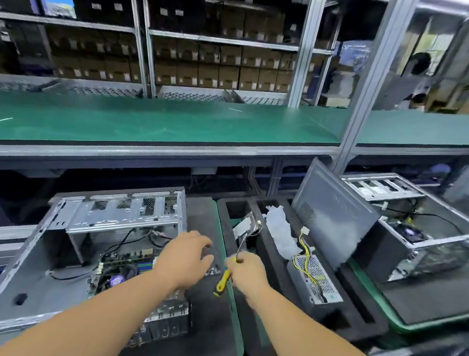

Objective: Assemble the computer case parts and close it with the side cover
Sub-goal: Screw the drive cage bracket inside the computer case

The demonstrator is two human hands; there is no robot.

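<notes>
Right hand (244, 272) grips a yellow-handled screwdriver (223, 282), its shaft pointing up and away. Left hand (186, 258), fingers loosely spread and holding nothing, hovers over the open computer case (52, 262).

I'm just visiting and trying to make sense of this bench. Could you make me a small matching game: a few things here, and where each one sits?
Things:
1. screwdriver
2. power supply
3. side panel
4. motherboard

Places:
A. inside the open case on the left
B. held in the right hand
C. leaning upright between the foam tray and the second case
D. lying in the black foam tray, yellow wires on top

Pairs: 1-B, 2-D, 3-C, 4-A
</notes>
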